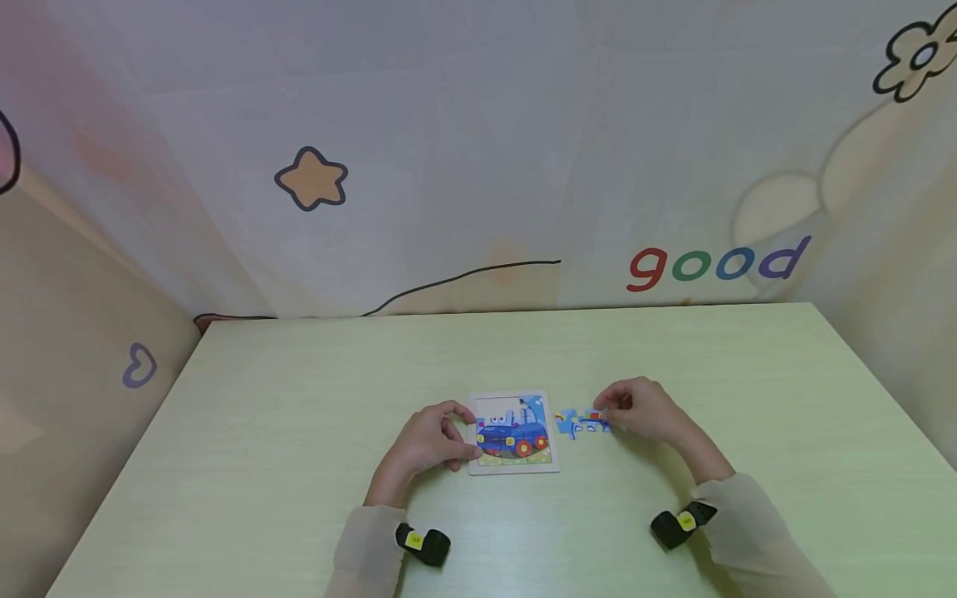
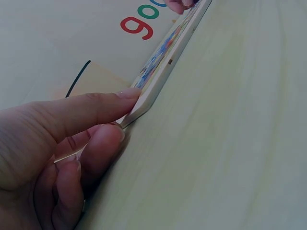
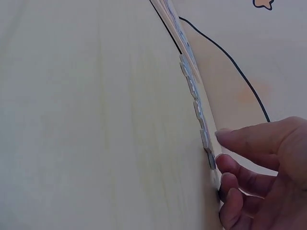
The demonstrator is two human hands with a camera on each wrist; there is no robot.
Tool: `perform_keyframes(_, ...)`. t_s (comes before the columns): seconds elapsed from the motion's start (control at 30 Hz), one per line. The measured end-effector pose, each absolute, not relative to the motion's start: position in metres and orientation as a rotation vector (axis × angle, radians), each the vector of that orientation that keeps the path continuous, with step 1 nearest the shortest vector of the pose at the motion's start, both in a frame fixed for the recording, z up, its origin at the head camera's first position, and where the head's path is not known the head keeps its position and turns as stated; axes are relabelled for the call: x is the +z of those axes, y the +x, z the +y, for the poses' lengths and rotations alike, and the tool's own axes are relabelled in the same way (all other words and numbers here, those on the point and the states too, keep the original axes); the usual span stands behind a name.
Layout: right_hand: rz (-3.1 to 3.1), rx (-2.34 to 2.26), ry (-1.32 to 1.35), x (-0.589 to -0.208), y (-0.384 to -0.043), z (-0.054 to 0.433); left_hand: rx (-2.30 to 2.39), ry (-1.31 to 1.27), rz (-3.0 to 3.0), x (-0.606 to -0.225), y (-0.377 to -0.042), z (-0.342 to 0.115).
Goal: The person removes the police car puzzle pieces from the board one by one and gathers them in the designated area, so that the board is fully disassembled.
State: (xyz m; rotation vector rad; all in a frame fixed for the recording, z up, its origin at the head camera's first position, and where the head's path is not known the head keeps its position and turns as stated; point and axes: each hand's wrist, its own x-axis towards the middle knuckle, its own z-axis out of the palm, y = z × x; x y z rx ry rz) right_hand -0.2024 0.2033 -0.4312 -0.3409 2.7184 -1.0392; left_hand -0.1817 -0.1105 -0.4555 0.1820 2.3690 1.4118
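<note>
A square jigsaw puzzle in a pale wooden frame [image 1: 513,469] lies on the table, showing a blue car with orange-red wheels. My left hand [image 1: 431,440] holds the left side of this frame, the thumb on its lower corner and the index finger higher up; the left wrist view shows the thumb [image 2: 103,106] over the rim. Just right of the frame lie several loose puzzle pieces [image 1: 571,423], blue with bits of red and yellow. With fingers bent, my right hand [image 1: 641,407] pinches at the rightmost piece. In the right wrist view its fingertips [image 3: 224,135] are right at that edge.
The pale wooden table [image 1: 284,399] reaches back to a printed cloth wall [image 1: 463,166] with a star and the word "good". Black camera straps circle the sleeves [image 1: 366,544] at both wrists.
</note>
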Motion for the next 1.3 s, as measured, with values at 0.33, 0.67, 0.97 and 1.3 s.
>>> perform_keyframes(0.33,2.692,-1.129,-0.441,-0.429,-0.212,0.165,1.406,0.178,2.379,-0.457,-0.183,-0.112)
perform_keyframes(0.67,2.646,-1.081,-0.538,-0.427,-0.22,0.132,1.404,0.186,2.364,-0.457,-0.184,-0.11)
perform_keyframes(0.97,2.595,-0.996,-0.617,-0.428,-0.225,0.125,1.399,0.183,2.367,-0.456,-0.184,-0.11)
perform_keyframes(1.3,2.591,-0.974,-0.608,-0.427,-0.226,0.121,1.404,0.186,2.372,-0.457,-0.183,-0.112)
